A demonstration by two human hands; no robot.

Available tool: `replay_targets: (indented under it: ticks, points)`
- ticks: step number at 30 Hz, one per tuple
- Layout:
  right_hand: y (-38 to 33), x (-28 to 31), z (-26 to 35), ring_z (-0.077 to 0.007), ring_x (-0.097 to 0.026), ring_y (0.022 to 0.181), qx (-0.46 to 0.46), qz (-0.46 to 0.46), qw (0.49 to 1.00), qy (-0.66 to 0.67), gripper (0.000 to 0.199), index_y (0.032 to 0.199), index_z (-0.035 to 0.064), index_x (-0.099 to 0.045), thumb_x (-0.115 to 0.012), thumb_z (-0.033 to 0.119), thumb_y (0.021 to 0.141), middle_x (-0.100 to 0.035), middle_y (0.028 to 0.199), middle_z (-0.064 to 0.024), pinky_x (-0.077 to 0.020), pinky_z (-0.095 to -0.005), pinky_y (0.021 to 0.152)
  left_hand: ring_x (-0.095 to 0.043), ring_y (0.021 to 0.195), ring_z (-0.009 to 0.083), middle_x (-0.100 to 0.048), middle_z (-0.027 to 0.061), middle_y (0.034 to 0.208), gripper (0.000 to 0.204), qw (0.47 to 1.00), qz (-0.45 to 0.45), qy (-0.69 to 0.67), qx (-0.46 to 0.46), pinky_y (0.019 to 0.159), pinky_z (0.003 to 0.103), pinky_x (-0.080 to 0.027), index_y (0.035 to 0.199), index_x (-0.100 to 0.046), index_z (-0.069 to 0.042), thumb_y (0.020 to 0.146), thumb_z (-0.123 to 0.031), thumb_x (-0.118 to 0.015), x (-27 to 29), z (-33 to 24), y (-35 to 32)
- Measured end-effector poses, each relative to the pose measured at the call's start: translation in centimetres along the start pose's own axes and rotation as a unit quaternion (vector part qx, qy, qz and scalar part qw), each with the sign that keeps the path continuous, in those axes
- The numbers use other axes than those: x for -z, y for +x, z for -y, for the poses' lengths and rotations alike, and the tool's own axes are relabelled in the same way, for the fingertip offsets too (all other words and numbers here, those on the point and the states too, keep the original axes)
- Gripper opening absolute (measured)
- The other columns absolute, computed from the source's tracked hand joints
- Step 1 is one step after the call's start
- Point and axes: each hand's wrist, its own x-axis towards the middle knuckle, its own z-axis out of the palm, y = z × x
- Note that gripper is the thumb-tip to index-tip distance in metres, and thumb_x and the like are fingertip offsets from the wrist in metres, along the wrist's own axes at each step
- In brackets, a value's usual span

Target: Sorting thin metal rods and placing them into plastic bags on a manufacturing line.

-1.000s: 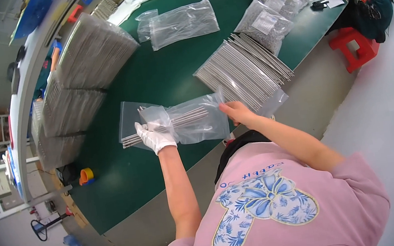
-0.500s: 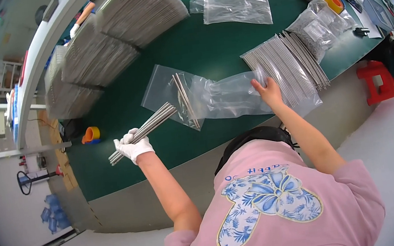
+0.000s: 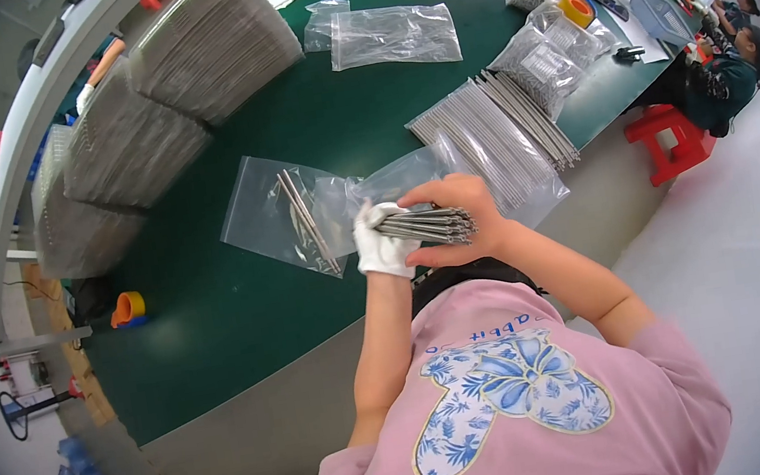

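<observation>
My left hand (image 3: 379, 241), in a white glove, grips a bundle of thin metal rods (image 3: 425, 224) near the table's front edge. My bare right hand (image 3: 454, 212) closes over the same bundle from the right, fingers around its ends. Just beyond the hands a clear plastic bag (image 3: 284, 214) lies flat on the green table (image 3: 215, 309) with a few rods inside it. A second clear bag (image 3: 396, 177) lies crumpled behind my hands.
A flat row of metal rods (image 3: 496, 129) lies to the right. Tall grey stacks (image 3: 211, 38) line the table's far left. More clear bags (image 3: 390, 34), a tape roll (image 3: 575, 8), a red stool (image 3: 667, 139) and a seated person (image 3: 726, 72) are farther off.
My left hand swung the rod bundle from far out on the left back to the middle. My right hand left the bag and closed on the bundle.
</observation>
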Motion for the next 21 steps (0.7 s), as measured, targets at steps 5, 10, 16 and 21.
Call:
replay_targets:
  ticks: [5,10,16,21]
  points:
    - [0.7,-0.4,-0.1,-0.0198,-0.056,0.052,0.007,-0.009,0.995,-0.097,0.022,0.07,0.0103,-0.061,-0.073,0.021,0.056,-0.061,0.066,-0.0022,-0.0402,-0.0263,0.049,-0.056,0.076,0.0248,-0.056,0.0089,0.08,0.025,0.994,0.052,0.098,0.0,0.071,0.038,-0.046,0.077,-0.051,-0.006,0.084,-0.029,-0.042,-1.4,4.7,1.0]
    - [-1.0,-3.8,-4.3,-0.0245,-0.055,0.053,-0.068,0.017,0.991,-0.117,0.015,0.063,0.013,-0.055,-0.066,0.022,0.061,-0.055,0.056,-0.0044,-0.0416,-0.0325,0.046,-0.053,0.09,0.0233,-0.053,0.0088,0.099,0.021,0.981,0.184,0.06,0.032,0.076,0.037,-0.046,0.094,-0.047,-0.008,0.087,-0.019,-0.03,3.6,4.5,5.4]
    - [-0.4,-3.5,-4.2,-0.0252,-0.054,0.051,-0.08,0.031,0.99,-0.116,0.013,0.062,0.0107,-0.056,-0.066,0.018,0.062,-0.055,0.056,-0.005,-0.0424,-0.0311,0.046,-0.051,0.09,0.0225,-0.05,0.0098,0.095,0.054,0.801,-0.148,0.528,-0.241,0.081,0.029,-0.042,0.113,-0.036,-0.002,0.066,-0.004,-0.061,3.5,2.6,-1.1]
    - [0.4,-3.6,-3.0,-0.0238,-0.057,0.056,-0.098,0.087,0.979,-0.155,0.023,0.076,0.0102,-0.055,-0.067,0.023,0.061,-0.058,0.062,-0.0055,-0.0433,-0.0304,0.049,-0.052,0.087,0.0202,-0.051,0.0072,0.096,0.042,0.588,0.08,0.612,-0.523,0.077,0.027,-0.043,0.103,-0.046,-0.001,0.065,0.0,-0.063,-0.2,2.7,-0.4]
